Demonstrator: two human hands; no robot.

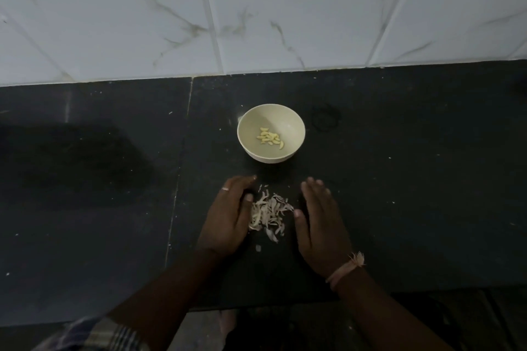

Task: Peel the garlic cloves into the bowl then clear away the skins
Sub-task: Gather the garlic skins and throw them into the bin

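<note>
We see peeled garlic cloves (270, 138) in the bowl (296, 125). On the counter (399, 179), the left hand (228, 216) and right hand (320, 219) flank the skins (268, 212).

One cream bowl (271, 134) is sitting on the dark counter (399, 179), holding roughly ten peeled garlic cloves (270, 137); they overlap, so the exact count is unclear. One loose pile of skins (269, 212) is lying nearer, too tangled to count. Two hands are flanking it: left hand (228, 216), right hand (320, 221).
</note>
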